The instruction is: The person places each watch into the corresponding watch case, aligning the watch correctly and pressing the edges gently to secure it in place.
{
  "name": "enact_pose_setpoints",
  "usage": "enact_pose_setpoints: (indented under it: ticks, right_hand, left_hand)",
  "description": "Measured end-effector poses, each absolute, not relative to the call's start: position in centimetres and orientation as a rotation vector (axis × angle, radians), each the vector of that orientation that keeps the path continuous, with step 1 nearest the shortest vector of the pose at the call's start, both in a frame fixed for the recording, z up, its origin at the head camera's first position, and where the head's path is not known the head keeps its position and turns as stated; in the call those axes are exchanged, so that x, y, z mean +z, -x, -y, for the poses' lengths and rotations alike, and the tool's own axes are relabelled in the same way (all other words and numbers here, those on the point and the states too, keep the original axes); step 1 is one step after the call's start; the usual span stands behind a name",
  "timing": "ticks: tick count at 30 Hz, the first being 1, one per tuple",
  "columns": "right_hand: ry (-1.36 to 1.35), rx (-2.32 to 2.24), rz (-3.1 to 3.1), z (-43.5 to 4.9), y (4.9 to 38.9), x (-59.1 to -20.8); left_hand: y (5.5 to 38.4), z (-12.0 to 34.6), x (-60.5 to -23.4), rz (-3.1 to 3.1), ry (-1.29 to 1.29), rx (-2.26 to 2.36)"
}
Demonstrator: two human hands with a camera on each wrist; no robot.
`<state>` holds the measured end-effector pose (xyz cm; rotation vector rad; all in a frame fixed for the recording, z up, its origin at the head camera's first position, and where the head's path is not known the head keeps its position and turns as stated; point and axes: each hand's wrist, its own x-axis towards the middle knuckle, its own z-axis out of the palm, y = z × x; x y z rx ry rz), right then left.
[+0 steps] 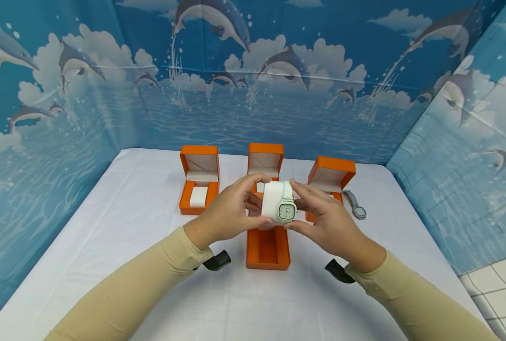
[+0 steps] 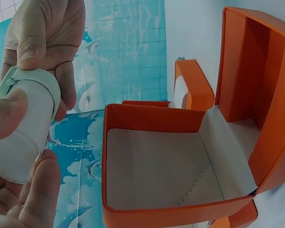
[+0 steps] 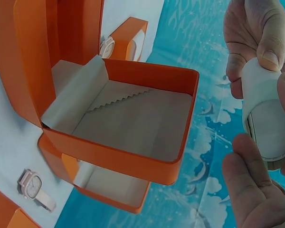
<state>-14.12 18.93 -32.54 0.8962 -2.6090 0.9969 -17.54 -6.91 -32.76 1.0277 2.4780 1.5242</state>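
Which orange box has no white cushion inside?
The frontmost box: only its compartment is bare orange, while the three boxes behind hold white cushions.

In the head view, the left hand (image 1: 233,210) and right hand (image 1: 331,222) cover the ends of the white cushion (image 1: 271,203) — some fingers disappear behind it. Together they hide most of the middle rear box (image 1: 266,148) and part of the right rear box (image 1: 335,163). Fine dial markings on the pale green watch (image 1: 287,210) and grey watch (image 1: 357,208) are too small to read. Both sleeves (image 1: 142,284) run off the bottom edge. Both wrist views cut off the hands — the pale green watch's dial is out of sight there.
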Motion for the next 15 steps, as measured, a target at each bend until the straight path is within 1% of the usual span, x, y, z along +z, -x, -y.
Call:
enact_pose_setpoints:
  ticks: [10, 15]
  right_hand:
    - [-0.938, 1.004, 2.636, -19.14, 14.28, -32.35]
    - [-0.995, 1.125, 2.687, -19.56, 14.34, -31.96]
  left_hand:
    - [17.65, 6.92, -32.74, -2.446, -1.01, 1.53]
    - [17.58, 7.09, -32.78, -2.412, -1.006, 1.544]
